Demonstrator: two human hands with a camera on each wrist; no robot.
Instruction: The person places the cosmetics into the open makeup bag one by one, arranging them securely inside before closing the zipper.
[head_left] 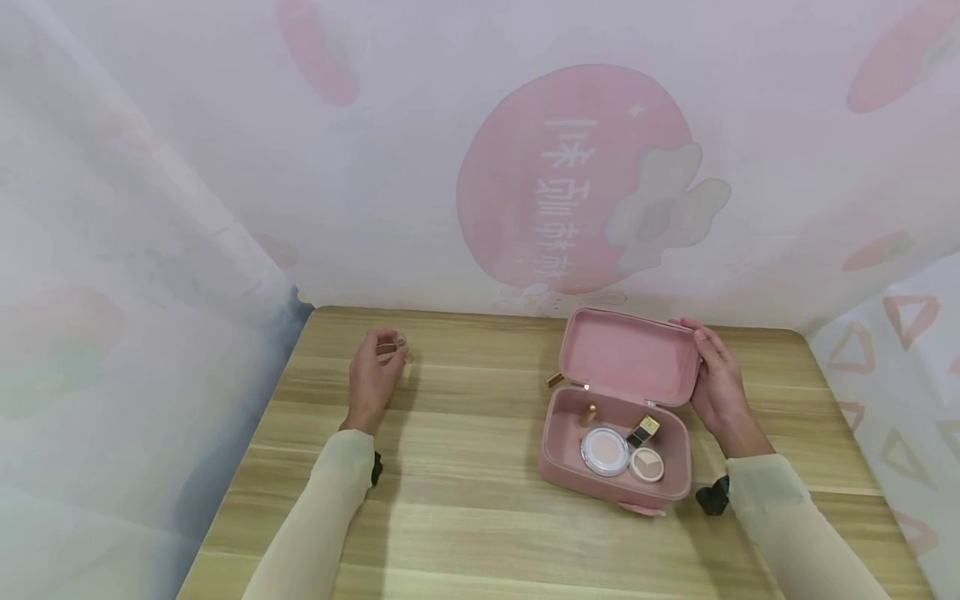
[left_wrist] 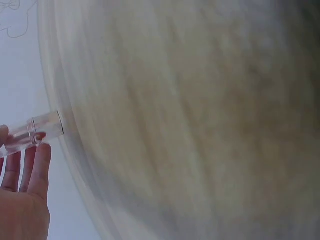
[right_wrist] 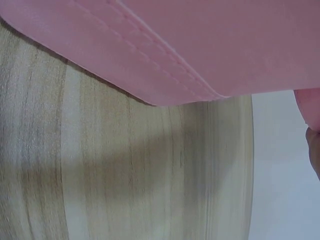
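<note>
Sleeved arms (head_left: 318, 508) extend forward, hands (head_left: 372, 379) (head_left: 722, 392) holding tube (left_wrist: 47, 126) and lid (head_left: 633, 354).

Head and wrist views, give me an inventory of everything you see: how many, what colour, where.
Case: one, pink, open on the table's right half
Round compact: one, silvery-white, in the case
Three-part palette: one, pale rim, beside the compact
Small block-shaped item: one, black and gold, in the case
Small tube: one, gold-brown, in the case
Small stick: one, gold-brown, left of the lid
Clear tube: one, transparent, in the left hand
Table: one, wood-toned, below
Backdrop: white and pink, behind
Sleeves: two, pale
Wrist devices: two, black
Left hand: one, pinching the clear tube
Right hand: one, holding the lid
</note>
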